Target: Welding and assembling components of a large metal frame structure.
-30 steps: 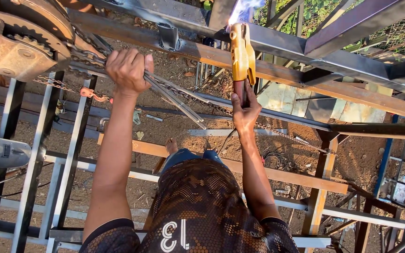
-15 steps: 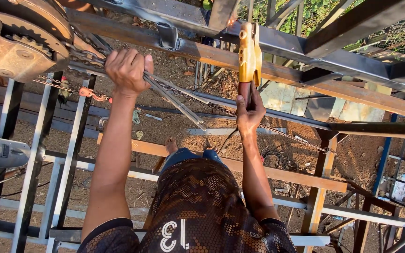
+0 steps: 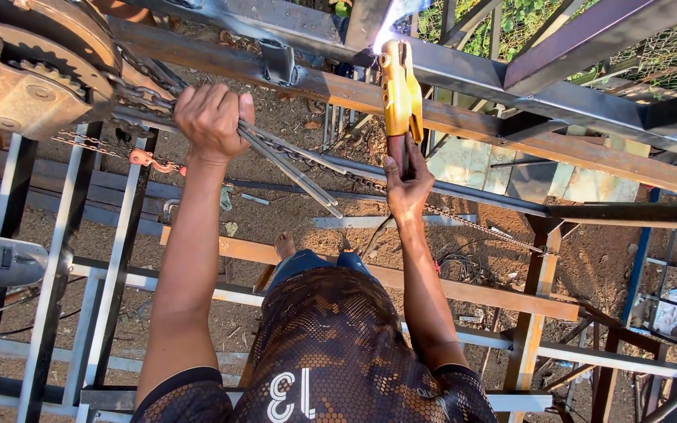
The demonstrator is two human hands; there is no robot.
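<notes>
Gripping a bundle of thin welding rods (image 3: 287, 168) in the left hand (image 3: 213, 121), fingers wrapped fully round, fist pressed up by the rusty chain (image 3: 139, 100) under the left end of the steel frame (image 3: 573, 94); probably bracing the body while keeping spare rods within reach. Rods sticking out downward and to the right from the fist, free ends hanging over open air.

Holding the yellow electrode holder (image 3: 401, 90) in the right hand (image 3: 407, 178), fingers curled tight about its dark handle, holder pointing straight up. Touching its tip to the underside of the upper beam, near the middle of the frame's top edge, where a bright white-blue arc (image 3: 389, 23) is flaring. Keeping the arm extended, likely so the glare and spatter stay well away from the body.

Hanging at the frame's upper left corner: a rusted chain hoist (image 3: 21, 78), gear teeth showing, chain running off it past the left fist. Possibly carrying part of the structure's load; cannot tell.

Lying far below: reddish dirt ground (image 3: 589, 266), scattered bars, a painted steel ladder-like rack (image 3: 56, 266) along the left edge.
</notes>
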